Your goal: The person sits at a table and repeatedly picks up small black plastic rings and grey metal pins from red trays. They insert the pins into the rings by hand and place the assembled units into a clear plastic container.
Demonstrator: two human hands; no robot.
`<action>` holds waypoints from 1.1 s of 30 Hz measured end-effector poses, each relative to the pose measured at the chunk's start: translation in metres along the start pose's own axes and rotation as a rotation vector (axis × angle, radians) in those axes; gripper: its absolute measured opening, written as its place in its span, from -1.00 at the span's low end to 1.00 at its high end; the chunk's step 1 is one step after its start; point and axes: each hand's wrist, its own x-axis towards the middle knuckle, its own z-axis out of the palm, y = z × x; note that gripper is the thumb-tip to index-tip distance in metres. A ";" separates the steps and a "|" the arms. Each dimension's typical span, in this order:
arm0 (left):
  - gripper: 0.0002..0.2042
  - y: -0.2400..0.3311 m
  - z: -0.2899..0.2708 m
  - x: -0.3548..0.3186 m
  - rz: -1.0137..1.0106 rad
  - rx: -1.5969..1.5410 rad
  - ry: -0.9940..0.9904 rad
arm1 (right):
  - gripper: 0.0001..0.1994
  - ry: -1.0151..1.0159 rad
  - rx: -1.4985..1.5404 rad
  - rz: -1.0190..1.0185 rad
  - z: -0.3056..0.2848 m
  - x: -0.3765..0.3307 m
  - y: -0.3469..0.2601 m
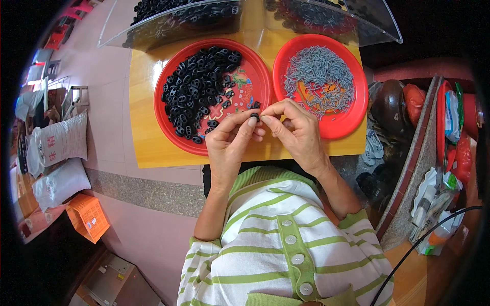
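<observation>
My left hand (227,147) pinches a small black plastic piece (254,117) between thumb and fingertips, over the gap between two round red trays. Close against that piece, my right hand (300,136) has its thumb and forefinger pressed together; whatever lies between them is too small to make out. Black two-holed plastic pieces (191,84) are heaped mostly in the left and middle of the left red tray (263,84). Thin grey screw-like pins (319,69) lie piled in the right red tray (361,76), thinner toward its near side.
Two clear bins (204,18) of black pieces stand at the far side of the yellow wooden table (142,135). White sacks (61,140) and an orange crate (88,218) are on the left. A brown jar (389,104) and a low stone-topped ledge (408,163) are on the right.
</observation>
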 end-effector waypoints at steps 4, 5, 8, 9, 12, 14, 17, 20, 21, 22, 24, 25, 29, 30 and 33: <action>-0.81 0.001 0.000 0.002 -0.009 -0.035 -0.005 | -0.91 0.011 0.026 0.029 0.000 0.000 0.001; -0.81 0.001 0.000 0.002 -0.009 -0.039 -0.006 | -0.91 0.013 0.025 0.031 0.000 0.000 0.001; -0.81 0.000 0.000 0.001 -0.006 -0.045 -0.006 | -0.91 0.007 0.031 0.027 0.000 0.000 0.001; -0.81 -0.001 0.000 0.001 -0.008 -0.049 -0.004 | -0.91 0.007 0.024 0.025 0.000 0.000 0.001; -0.81 -0.002 0.000 0.001 -0.009 -0.047 -0.003 | -0.92 0.010 0.000 0.016 0.000 0.000 0.001; -0.81 -0.001 0.000 0.001 -0.006 -0.024 -0.004 | -0.92 0.012 -0.013 0.006 0.000 0.000 0.001; -0.81 0.000 0.001 0.001 0.017 0.039 0.000 | -0.92 0.032 -0.007 0.000 0.004 -0.001 0.001; -0.82 0.000 0.003 -0.001 0.056 0.045 0.010 | -0.91 0.043 -0.048 -0.024 0.008 -0.005 0.011; -0.82 0.000 0.003 0.000 0.051 0.050 -0.007 | -0.91 0.064 -0.053 -0.038 0.008 -0.006 0.011; -0.82 0.000 0.004 0.000 0.046 0.056 -0.022 | -0.92 0.082 -0.058 -0.053 0.008 -0.008 0.011; -0.83 0.001 0.003 0.000 0.040 0.058 -0.042 | -0.92 0.090 -0.076 -0.064 0.006 -0.010 0.011; -0.83 0.002 0.003 0.000 0.037 0.056 -0.053 | -0.92 0.086 -0.090 -0.060 0.003 -0.010 0.009; -0.84 0.007 0.006 -0.001 0.028 0.014 -0.021 | -0.91 0.052 0.123 0.082 -0.003 -0.005 0.000; -0.84 0.006 0.007 0.000 0.027 0.011 -0.020 | -0.91 0.055 0.133 0.069 -0.003 -0.005 0.001; -0.84 0.004 0.007 -0.001 0.030 0.007 -0.012 | -0.90 0.053 0.150 0.058 -0.003 -0.005 0.004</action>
